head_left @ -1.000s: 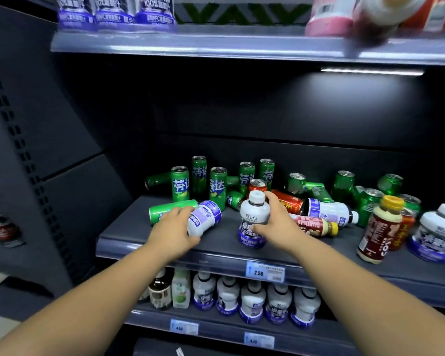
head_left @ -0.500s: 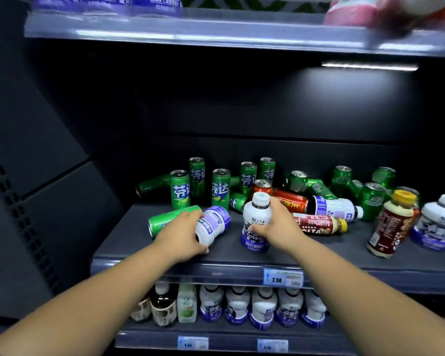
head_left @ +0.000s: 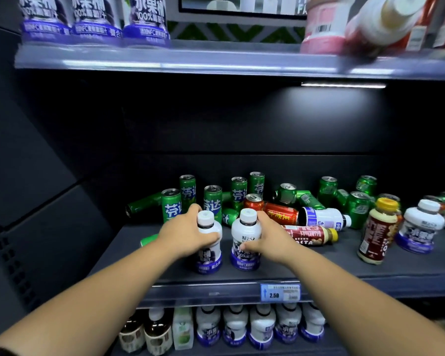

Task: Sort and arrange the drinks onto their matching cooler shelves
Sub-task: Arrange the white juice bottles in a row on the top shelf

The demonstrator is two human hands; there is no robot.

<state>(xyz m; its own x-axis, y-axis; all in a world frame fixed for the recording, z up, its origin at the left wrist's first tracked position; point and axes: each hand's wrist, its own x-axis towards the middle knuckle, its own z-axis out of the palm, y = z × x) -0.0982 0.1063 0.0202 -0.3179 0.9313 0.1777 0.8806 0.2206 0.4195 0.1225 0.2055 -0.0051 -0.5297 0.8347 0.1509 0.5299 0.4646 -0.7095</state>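
Two white juice bottles with purple labels stand upright side by side at the front of the middle shelf [head_left: 332, 273]. My left hand [head_left: 183, 235] grips the left juice bottle [head_left: 209, 258]. My right hand [head_left: 270, 237] grips the right juice bottle [head_left: 245, 253]. Behind them stand and lie several green cans [head_left: 170, 204], a red can [head_left: 280, 213], a fallen white juice bottle [head_left: 324, 218] and a fallen brown bottle [head_left: 310, 235]. To the right stand a brown bottle with a yellow cap [head_left: 376, 229] and another white juice bottle [head_left: 420, 227].
The top shelf [head_left: 165, 57] holds matching purple juice bottles [head_left: 144, 19] on the left and a pink bottle [head_left: 324, 24] on the right. The lower shelf carries a row of white juice bottles [head_left: 261, 327] and dark bottles [head_left: 156, 332]. A 2.50 price tag [head_left: 280, 292] sits on the shelf edge.
My left hand has turned its juice bottle from lying on its side to upright, next to the bottle in my right hand. The view has tilted upward.
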